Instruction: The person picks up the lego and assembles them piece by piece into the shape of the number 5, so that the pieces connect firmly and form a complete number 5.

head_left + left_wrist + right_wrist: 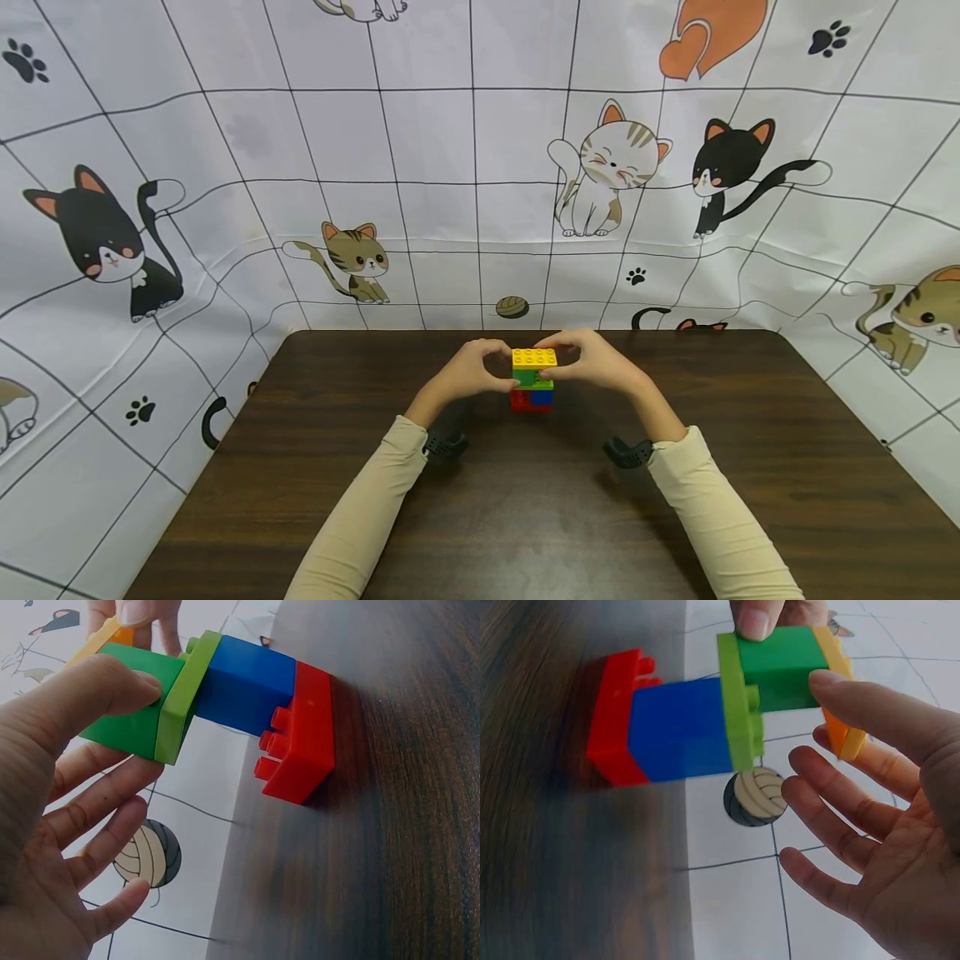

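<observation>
A small tower of toy building bricks stands on the table. At its foot is a red brick (525, 406), with a blue brick (679, 727) on its right part. Above that lies a thin lime-green brick (184, 701), bearing a dark green brick (776, 671) towards its left. A thin yellow brick (534, 358) tops the tower. My left hand (468, 371) pinches the dark green brick between thumb and fingers. With thumb and forefinger, my right hand (600, 364) grips the yellow brick, its thumb tip also near the green one. The other fingers of both hands are spread.
The dark brown wooden table (495, 533) ends just behind the tower. A white sheet (435, 133) with cat drawings and grid lines hangs behind and at both sides. Black wrist devices (628, 452) sit below the wrists.
</observation>
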Tool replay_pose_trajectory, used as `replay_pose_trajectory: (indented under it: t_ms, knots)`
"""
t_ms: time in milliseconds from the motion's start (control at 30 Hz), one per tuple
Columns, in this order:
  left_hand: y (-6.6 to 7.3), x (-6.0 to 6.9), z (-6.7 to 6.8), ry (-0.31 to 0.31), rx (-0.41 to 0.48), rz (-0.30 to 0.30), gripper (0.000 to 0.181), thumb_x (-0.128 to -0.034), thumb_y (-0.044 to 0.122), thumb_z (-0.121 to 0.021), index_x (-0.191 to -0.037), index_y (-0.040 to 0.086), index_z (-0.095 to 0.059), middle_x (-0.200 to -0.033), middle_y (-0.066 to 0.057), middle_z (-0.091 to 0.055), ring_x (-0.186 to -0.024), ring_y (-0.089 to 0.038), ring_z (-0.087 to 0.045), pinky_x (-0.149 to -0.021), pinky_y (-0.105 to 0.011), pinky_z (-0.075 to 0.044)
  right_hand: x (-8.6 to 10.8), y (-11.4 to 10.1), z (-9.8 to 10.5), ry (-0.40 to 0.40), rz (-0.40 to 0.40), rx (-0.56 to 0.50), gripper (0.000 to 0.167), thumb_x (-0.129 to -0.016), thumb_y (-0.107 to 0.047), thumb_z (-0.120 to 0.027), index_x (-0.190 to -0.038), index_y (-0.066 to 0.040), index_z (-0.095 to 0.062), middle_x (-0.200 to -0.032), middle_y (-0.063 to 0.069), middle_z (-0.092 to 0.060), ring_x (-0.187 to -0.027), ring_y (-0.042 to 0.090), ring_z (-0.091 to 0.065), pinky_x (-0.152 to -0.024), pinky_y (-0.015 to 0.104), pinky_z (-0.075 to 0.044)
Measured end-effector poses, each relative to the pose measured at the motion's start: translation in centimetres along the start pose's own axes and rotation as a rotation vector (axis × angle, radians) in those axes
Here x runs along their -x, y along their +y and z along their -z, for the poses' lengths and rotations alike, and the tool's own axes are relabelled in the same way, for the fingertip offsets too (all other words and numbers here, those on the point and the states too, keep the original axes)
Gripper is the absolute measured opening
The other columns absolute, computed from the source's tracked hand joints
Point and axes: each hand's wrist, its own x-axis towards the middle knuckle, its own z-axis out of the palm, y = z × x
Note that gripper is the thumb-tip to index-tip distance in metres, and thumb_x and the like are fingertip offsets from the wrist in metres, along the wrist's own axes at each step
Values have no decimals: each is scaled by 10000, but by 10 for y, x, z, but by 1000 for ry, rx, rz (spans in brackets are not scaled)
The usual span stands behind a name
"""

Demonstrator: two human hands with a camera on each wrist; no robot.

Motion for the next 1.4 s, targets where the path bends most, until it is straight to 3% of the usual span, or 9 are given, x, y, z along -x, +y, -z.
replay_pose_trajectory:
  t_ms: [233,400,767,1200,1400]
  knots:
    - [-1,0,0,-4,6,26,348,-831,211,-851,-1120,94,-698,-1079,-43,-713,-1017,-175,-648,-994,-385,-541,3,16,4,-51,-37,-68,424,-856,-152,-828,-1233,-17,-688,-1178,160,-720,-1109,362,-676,-1008,562,-517]
    - [-1,0,-1,-7,10,33,363,-824,202,-856,-1131,94,-695,-1098,-46,-713,-1028,-180,-646,-1004,-390,-538,8,23,3,-97,-74,-100,418,-872,-157,-814,-1236,-9,-675,-1212,217,-699,-1144,414,-664,-977,517,-552]
    - [0,2,0,1,27,38,365,-826,205,-858,-1137,98,-698,-1101,-42,-715,-1026,-176,-648,-1014,-397,-535,13,41,-8,-160,-96,-175,378,-876,-149,-809,-1202,-11,-675,-1177,171,-715,-1074,307,-709,-929,392,-589]
    - [-1,2,0,8,52,34,347,-815,202,-870,-1110,109,-710,-1058,-30,-733,-1007,-176,-669,-1076,-467,-488,15,47,-18,-136,-115,-226,357,-878,-93,-796,-1179,30,-648,-1160,194,-701,-1047,274,-703,-903,320,-593]
    - [-1,2,0,9,49,27,344,-813,194,-871,-1106,104,-714,-1045,-33,-739,-983,-169,-684,-1049,-441,-512,15,47,-20,-120,-126,-226,339,-892,-108,-785,-1175,22,-648,-1149,184,-700,-1052,274,-702,-895,303,-592]
